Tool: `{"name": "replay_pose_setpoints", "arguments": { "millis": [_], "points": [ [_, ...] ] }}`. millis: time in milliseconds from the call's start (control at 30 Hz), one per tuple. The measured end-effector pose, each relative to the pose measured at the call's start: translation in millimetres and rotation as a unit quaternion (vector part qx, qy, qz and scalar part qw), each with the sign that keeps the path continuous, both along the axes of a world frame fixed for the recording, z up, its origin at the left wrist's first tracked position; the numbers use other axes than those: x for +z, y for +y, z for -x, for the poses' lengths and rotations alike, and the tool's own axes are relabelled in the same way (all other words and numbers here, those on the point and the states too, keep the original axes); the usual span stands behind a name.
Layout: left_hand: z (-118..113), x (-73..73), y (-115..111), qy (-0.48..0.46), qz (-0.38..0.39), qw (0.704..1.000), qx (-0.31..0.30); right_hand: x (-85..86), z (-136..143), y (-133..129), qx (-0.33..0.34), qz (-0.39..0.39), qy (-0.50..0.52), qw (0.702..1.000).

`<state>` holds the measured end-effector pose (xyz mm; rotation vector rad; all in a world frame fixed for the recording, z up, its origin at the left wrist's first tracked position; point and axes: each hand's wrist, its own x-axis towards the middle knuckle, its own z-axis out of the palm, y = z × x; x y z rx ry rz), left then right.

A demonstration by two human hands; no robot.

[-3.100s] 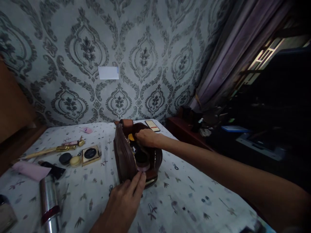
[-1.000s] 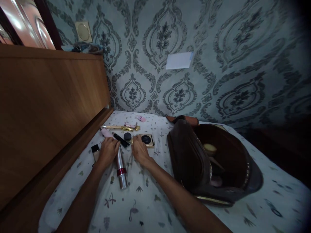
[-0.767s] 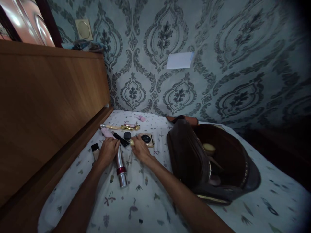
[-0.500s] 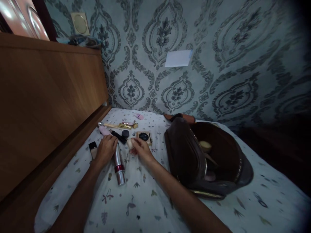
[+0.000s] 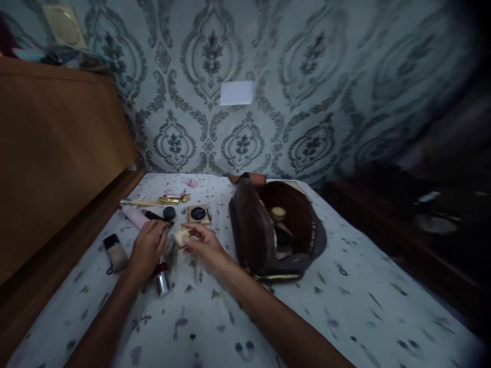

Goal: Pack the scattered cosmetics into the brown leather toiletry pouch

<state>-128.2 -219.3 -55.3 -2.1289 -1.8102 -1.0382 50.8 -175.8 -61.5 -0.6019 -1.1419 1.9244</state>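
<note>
My left hand (image 5: 146,246) lies over the upper part of a silver tube (image 5: 163,281) with a dark red band, its fingers curled round it. The tube's lower end sticks out below the hand. My right hand (image 5: 203,246) pinches a small cream-coloured piece (image 5: 181,237), blurred, between thumb and fingers just above the cloth. Beyond the hands are a black-topped compact (image 5: 198,213), a small round dark pot (image 5: 169,212), a black tube (image 5: 153,215) and a pink tube (image 5: 134,216). A foundation bottle with a black cap (image 5: 115,253) is left of my left hand.
An open dark brown bag (image 5: 249,230) stands to the right, with a brush (image 5: 279,213) and other items inside. Gold tubes (image 5: 169,200) and a pink item (image 5: 192,183) lie farther back on the patterned sheet (image 5: 230,327). A wooden cabinet (image 5: 61,133) borders the left side.
The view has swung right, so everything appears farther left. My left hand has shifted right and nearer over the silver tube. My right hand still holds the cream-coloured piece.
</note>
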Motion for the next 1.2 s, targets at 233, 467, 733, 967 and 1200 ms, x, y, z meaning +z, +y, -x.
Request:
{"name": "replay_pose_setpoints", "arguments": {
  "millis": [233, 467, 733, 967, 1200],
  "points": [
    [-22, -5.2, -1, 0.087, -0.008, 0.994, -0.059, 24.1, -32, -16, -0.105, -0.226, -0.165, 0.954],
    [-64, -2.9, -4, 0.108, -0.054, 0.983, -0.141, 63.1, -71, -37, -0.131, -0.342, -0.238, 0.9],
    [-130, -37.0, -8, 0.117, -0.03, 0.973, -0.195, 91.6, -111, -50, -0.138, -0.377, -0.217, 0.89],
    [-163, -33.3, -17, 0.172, -0.033, 0.953, -0.246, 101.1, -154, -50, -0.173, -0.315, -0.171, 0.917],
    [-155, -42.9, -15, 0.174, -0.045, 0.948, -0.261, 130.8, -214, -3, -0.281, -0.326, -0.317, 0.845]
  ]
}}
